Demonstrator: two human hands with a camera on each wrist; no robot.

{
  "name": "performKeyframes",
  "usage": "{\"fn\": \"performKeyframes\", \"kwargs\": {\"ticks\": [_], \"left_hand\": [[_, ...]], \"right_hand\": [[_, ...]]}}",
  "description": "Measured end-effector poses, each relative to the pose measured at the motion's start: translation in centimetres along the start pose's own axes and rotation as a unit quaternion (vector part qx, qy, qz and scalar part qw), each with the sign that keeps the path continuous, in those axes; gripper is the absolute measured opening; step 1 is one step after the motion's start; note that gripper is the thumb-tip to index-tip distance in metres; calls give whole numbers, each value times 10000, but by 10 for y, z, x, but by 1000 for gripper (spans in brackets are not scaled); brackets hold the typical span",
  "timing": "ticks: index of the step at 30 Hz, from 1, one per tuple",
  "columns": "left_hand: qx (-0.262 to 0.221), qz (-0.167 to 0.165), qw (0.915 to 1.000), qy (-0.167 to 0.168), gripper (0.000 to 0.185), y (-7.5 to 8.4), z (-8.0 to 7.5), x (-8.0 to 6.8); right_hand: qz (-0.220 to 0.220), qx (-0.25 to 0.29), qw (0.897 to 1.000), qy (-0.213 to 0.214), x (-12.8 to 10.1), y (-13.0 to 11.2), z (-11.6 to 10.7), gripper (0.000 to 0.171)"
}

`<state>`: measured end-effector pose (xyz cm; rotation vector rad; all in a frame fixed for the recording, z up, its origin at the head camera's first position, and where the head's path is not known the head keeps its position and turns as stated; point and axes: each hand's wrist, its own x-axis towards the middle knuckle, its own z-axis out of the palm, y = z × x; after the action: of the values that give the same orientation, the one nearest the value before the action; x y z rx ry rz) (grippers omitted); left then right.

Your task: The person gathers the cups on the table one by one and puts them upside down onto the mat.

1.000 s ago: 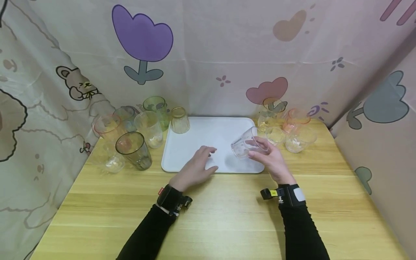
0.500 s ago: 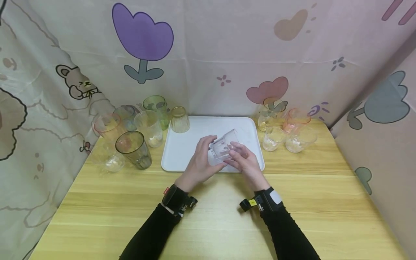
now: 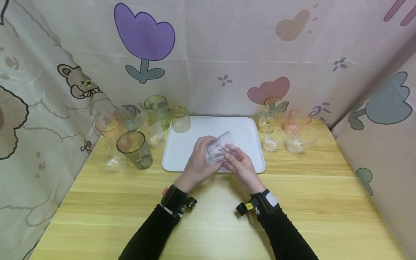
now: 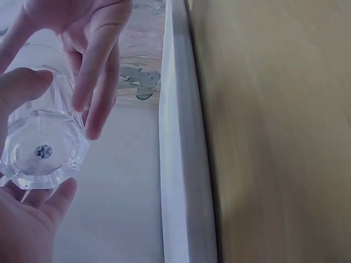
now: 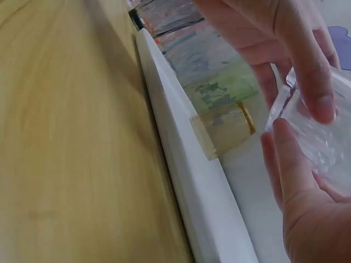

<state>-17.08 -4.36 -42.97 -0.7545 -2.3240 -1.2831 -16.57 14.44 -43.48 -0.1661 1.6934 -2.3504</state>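
a wooden table [image 3: 325, 202] is seen from above, enclosed on three sides by a curtain [image 3: 214, 43] printed with flowers and animals. a white tray [image 3: 250, 126] is laid at the table's centre, toward twelve o'clock from the hands. at about ten o'clock of the tray a cluster of tinted cups [image 3: 130, 126] is gathered, with a dark grey cup [image 3: 134, 150] nearest the viewer and a green one [image 3: 157, 108] at the back. a small gold-rimmed cup [image 3: 180, 119] is set upside down on the tray's ten o'clock corner, and it is seen again in the right wrist view [image 5: 222, 130]. at two o'clock of the tray, off its edge, a second group of clear and orange-tinted cups [image 3: 287, 130] is stood.

above the tray's six o'clock edge a clear faceted glass [image 3: 221, 148] is held tilted in the air, its mouth turned toward one o'clock and its thick base [image 4: 41, 153] toward the viewer. the base end is gripped by the left hand [image 3: 199, 164], fingers curled over the top and thumb underneath. the side of the glass is touched by the right hand [image 3: 242, 168], whose fingers [image 5: 304, 66] are bent round the wall with the thumb set against it from below. black sleeves and wrist-mounted cameras are worn on both arms.
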Motion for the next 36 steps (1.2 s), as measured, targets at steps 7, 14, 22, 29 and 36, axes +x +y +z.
{"fn": "performKeyframes", "kwargs": {"ticks": [7, 14, 22, 29, 36], "left_hand": [[-50, 191, 9991, 366, 83, -5, -10, 2], [13, -4, 9981, 611, 81, -8, -27, 7], [313, -499, 9952, 778, 80, -15, -47, 14], [551, -900, 9905, 879, 78, -20, -59, 20], [518, -1945, 9713, 1270, 88, -22, -62, 25]], "right_hand": [[-413, -318, 9985, -169, 0, -10, -13, 61], [-906, -1898, 9756, 633, 3, -26, -38, 55], [-1110, -5170, 8393, 1262, -4, -46, -69, 31], [-475, -6086, 7822, 1244, -9, -49, -86, 34], [44, -6347, 7637, 1176, -6, -42, -97, 32]]}}
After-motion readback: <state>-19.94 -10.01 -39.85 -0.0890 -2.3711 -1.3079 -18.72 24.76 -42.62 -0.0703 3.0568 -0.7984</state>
